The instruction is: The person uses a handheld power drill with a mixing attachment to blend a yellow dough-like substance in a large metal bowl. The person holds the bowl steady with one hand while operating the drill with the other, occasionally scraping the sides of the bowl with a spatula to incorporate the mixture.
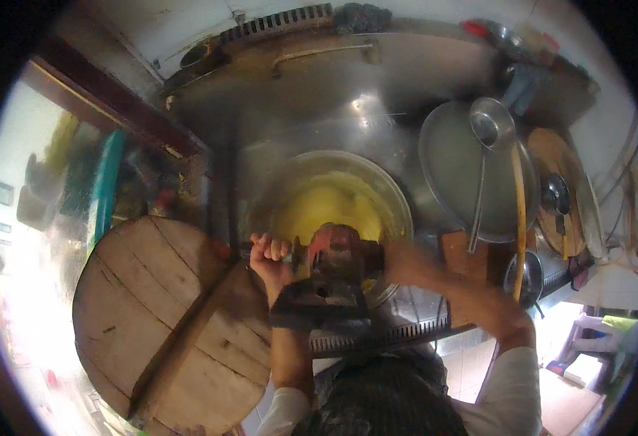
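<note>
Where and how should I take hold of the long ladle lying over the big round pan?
Probably by the lower end of the ladle's thin handle, coming from your near side with the right hand: that end points toward you and sticks out past the pan's rim, while the wide scoop sits farther away.

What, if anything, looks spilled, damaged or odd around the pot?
Nothing clearly stands out: no spill shows around the pot of yellow mixture, and the round wooden board looks whole. The right hand is too blurred to judge.

Room beyond pan point(402, 211), wooden disc point(133, 312) blocking left
</note>
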A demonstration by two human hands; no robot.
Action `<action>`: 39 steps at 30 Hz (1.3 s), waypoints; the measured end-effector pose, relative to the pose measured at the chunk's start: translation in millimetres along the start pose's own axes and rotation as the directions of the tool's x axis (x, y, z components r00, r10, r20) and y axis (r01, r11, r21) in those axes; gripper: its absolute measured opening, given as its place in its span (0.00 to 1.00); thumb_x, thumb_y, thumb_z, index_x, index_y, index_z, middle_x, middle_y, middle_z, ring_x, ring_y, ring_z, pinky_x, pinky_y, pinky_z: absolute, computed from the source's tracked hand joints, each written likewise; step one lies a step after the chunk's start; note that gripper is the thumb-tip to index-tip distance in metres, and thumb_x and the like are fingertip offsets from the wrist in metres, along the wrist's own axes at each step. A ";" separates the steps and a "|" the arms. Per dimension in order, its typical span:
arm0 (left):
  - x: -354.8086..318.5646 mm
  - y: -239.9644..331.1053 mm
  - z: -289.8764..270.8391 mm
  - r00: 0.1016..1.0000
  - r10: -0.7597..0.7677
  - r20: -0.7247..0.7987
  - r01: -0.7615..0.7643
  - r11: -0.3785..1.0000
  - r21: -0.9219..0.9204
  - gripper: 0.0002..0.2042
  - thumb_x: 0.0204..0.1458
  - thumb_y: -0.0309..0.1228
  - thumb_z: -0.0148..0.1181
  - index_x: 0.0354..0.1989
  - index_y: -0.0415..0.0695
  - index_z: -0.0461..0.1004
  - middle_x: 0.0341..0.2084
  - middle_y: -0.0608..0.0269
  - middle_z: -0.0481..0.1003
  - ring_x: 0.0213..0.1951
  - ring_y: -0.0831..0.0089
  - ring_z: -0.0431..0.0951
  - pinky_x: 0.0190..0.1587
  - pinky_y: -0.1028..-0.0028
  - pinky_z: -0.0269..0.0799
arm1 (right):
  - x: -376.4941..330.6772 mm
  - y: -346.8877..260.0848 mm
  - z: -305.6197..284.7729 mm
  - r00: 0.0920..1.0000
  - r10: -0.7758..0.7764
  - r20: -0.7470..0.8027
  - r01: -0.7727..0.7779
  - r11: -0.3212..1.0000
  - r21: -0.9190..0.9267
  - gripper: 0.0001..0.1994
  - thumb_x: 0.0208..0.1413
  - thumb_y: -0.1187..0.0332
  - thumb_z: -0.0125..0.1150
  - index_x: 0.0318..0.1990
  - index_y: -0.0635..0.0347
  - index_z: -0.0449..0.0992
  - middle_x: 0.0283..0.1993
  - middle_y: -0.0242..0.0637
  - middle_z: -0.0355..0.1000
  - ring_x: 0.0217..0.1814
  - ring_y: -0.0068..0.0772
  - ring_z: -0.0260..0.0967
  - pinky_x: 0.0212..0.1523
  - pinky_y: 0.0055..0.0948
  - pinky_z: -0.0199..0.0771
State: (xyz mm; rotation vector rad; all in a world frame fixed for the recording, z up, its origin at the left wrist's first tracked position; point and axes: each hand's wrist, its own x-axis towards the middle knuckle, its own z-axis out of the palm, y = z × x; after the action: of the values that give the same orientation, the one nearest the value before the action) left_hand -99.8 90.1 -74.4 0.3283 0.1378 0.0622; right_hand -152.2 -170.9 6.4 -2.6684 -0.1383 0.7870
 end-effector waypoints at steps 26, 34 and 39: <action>15.2 -22.5 59.3 0.959 -0.226 -0.169 0.274 0.892 0.361 0.05 0.43 0.23 0.48 0.24 0.50 0.60 0.12 0.68 0.54 0.13 0.73 0.54 0.16 0.73 0.52 | 19.4 57.9 144.2 0.994 -0.087 -0.072 0.112 0.841 0.529 0.17 0.49 0.68 0.49 0.48 0.60 0.70 0.36 0.49 0.73 0.41 0.48 0.71 0.41 0.38 0.69; 1.9 -12.5 23.5 0.994 -0.107 0.028 0.099 0.977 0.189 0.07 0.45 0.24 0.50 0.21 0.52 0.61 0.10 0.74 0.55 0.11 0.80 0.54 0.15 0.77 0.51 | -6.4 7.1 40.4 0.997 0.077 -0.016 -0.073 0.981 0.181 0.18 0.34 0.62 0.64 0.37 0.60 0.75 0.35 0.47 0.73 0.37 0.49 0.72 0.38 0.42 0.72; 2.3 4.7 -24.0 0.985 -0.130 0.117 0.139 0.987 -0.081 0.07 0.49 0.27 0.46 0.20 0.52 0.60 0.10 0.74 0.54 0.16 0.79 0.56 0.20 0.74 0.52 | -16.5 -20.6 -39.5 0.997 0.039 0.061 -0.035 0.997 -0.075 0.14 0.34 0.61 0.64 0.28 0.62 0.77 0.31 0.48 0.74 0.36 0.48 0.73 0.35 0.42 0.73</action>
State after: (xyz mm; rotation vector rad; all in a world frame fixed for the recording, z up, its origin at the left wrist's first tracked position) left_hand -101.3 102.3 -95.6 0.2320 0.0462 -0.0837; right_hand -144.5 -167.0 53.1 -2.7238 -0.1365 0.8946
